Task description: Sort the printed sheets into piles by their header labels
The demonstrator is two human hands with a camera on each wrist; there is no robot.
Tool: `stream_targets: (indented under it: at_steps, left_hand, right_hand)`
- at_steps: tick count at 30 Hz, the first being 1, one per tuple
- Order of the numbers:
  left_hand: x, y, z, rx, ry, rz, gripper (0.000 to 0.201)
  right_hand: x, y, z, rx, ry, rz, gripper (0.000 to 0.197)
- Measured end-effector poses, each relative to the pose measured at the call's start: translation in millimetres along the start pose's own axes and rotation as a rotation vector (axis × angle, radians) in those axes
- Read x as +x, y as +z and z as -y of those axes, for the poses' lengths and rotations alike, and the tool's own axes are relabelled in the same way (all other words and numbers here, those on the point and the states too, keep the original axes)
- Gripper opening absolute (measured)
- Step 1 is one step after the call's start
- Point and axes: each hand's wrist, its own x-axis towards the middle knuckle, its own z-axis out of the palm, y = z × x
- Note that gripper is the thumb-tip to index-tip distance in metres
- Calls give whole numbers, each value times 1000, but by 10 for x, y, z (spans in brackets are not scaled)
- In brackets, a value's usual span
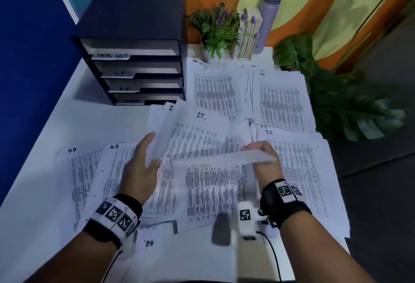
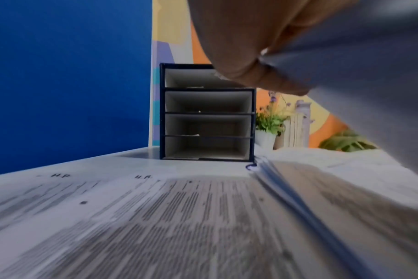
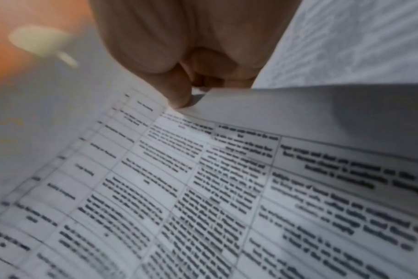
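Right now your right hand (image 1: 262, 154) pinches the near edge of a lifted I.T. sheet (image 1: 202, 134), while your left hand (image 1: 141, 165) holds that sheet's left edge. Beneath lie H.R. sheets (image 1: 89, 170) at left and an I.T. pile (image 1: 298, 159) at right. Bare desk (image 1: 94, 111) shows beside the labelled tray rack (image 1: 134, 58).
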Motion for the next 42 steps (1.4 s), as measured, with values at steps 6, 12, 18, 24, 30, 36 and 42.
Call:
stream_targets:
  at_steps: [6,12,18,24,30,36,42]
  left_hand:
    - [186,318,-388,-184,42,-11,86]
    - [189,1389,-387,-259,-65,347,79]
    - [127,2402,-226,-373,-314,543,96]
    - [-76,2593,-785,-479,-471,680,65]
    - [-36,2432,-741,-323,-317,504,59]
    - [-75,1865,-671,-250,-248,385,27]
    - [204,1273,-178,39,-238,49,40]
  right_hand:
    - [117,-577,422,-106,-211,-133,27]
    - [144,-1095,595,-72,-210,-241,27]
    - [172,-1667,522,-88,-121,-381,29]
    - [289,-2033,454,-117,-62,-441,31]
    - [446,-2029,291,-205,-16,-406,31]
    - [484,-1431,162,-325,-4,-279,29]
    - [397,-951,13,-1176,-32,83,46]
